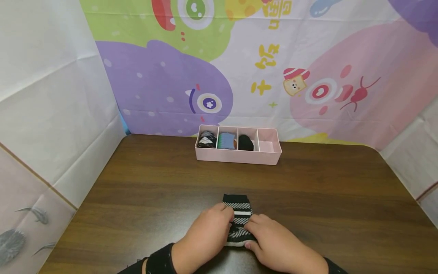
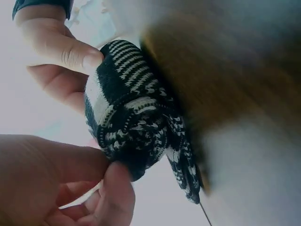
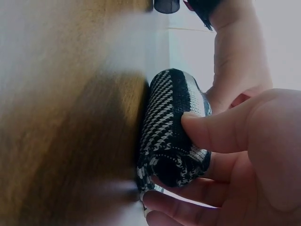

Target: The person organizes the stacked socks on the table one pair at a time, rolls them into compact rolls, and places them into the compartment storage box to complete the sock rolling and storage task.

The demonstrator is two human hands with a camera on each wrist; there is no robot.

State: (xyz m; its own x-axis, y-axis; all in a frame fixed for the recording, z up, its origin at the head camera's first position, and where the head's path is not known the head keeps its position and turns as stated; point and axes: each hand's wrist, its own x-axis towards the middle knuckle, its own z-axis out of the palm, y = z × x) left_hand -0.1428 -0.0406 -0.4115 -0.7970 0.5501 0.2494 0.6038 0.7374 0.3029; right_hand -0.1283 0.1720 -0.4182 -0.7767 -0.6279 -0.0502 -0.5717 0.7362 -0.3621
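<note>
A black and white patterned sock [image 1: 241,214] lies on the table in front of me, its near end rolled and its black far end flat. My left hand [image 1: 209,229] holds the left side of the roll. On the right side, my right hand [image 1: 275,239] grips the same roll. The left wrist view shows the left thumb and fingers pinching one end of the rolled sock [image 2: 129,80]. In the right wrist view, the right thumb presses on top of the roll [image 3: 162,113], with fingers curled around its coiled end.
A pink divided box [image 1: 236,156] stands at the back of the brown table [image 1: 154,182]. Its compartments hold an argyle roll [image 1: 207,140], a blue roll [image 1: 226,140] and a black roll [image 1: 245,143]. Behind it hangs a cartoon-print cloth [image 1: 253,110].
</note>
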